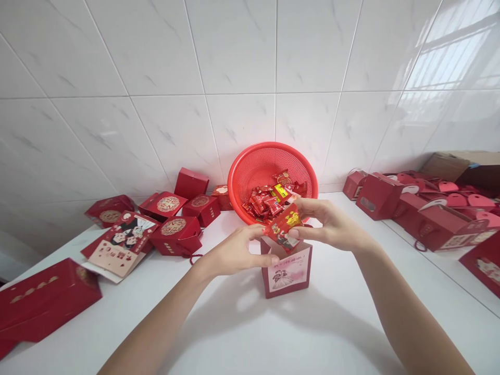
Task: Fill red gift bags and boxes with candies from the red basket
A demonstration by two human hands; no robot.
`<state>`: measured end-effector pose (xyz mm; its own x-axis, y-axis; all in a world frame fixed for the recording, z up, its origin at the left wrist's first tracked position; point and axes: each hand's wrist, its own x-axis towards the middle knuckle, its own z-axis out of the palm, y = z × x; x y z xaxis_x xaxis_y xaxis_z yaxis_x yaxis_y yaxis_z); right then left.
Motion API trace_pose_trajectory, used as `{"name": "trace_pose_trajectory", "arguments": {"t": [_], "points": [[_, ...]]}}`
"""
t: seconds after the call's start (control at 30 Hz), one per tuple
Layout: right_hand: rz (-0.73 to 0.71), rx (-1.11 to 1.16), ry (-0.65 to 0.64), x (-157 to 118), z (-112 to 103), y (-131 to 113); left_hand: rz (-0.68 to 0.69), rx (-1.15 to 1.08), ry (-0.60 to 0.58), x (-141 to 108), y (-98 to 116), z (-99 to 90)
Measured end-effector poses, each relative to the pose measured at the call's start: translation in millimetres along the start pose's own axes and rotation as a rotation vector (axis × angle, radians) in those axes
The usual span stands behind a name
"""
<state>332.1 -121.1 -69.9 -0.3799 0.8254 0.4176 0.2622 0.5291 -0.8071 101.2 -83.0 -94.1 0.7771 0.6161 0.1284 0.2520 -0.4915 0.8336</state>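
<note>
A dark red paper gift box [288, 279] with a pink printed front stands upright on the white table, its top open. My left hand [239, 253] grips the box's upper left edge, thumb on the front and fingers behind. Between the thumb and fingers of my right hand [332, 225] is a red packet [284, 227] with gold and cartoon print, tilted just above the box opening. The packet partly hides the box's rim. Just behind, a red plastic basket [233, 182] leans toward me, holding many red wrapped candies [269, 204].
To the left lie several red boxes [177, 235], a flat printed card box [124, 244] and a long red box [50, 291]. Rows of red handled boxes [424, 221] and a brown carton [445, 165] fill the right side. A tiled wall [242, 62] rises behind.
</note>
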Motion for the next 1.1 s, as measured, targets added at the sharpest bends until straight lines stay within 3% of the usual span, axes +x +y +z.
{"name": "trace_pose_trajectory", "arguments": {"t": [0.33, 0.57, 0.7, 0.87, 1.1], "points": [[0.077, -0.278, -0.256, -5, -7, 4, -0.073, -0.028, -0.008, -2, -4, -0.9], [0.057, -0.358, -0.397, -5, 1, -5, -0.089, -0.035, -0.048, -1, -3, -1.0], [0.051, -0.375, -0.374, -8, 1, -7, -0.052, -0.055, -0.057, -1, -3, -1.3], [0.076, -0.439, -0.26, -14, -11, -9, -0.098, 0.025, -0.012, -2, -5, -1.2], [0.068, -0.463, -0.128, -19, -26, -14, -0.093, 0.026, -0.037, -1, -5, -1.0]]}}
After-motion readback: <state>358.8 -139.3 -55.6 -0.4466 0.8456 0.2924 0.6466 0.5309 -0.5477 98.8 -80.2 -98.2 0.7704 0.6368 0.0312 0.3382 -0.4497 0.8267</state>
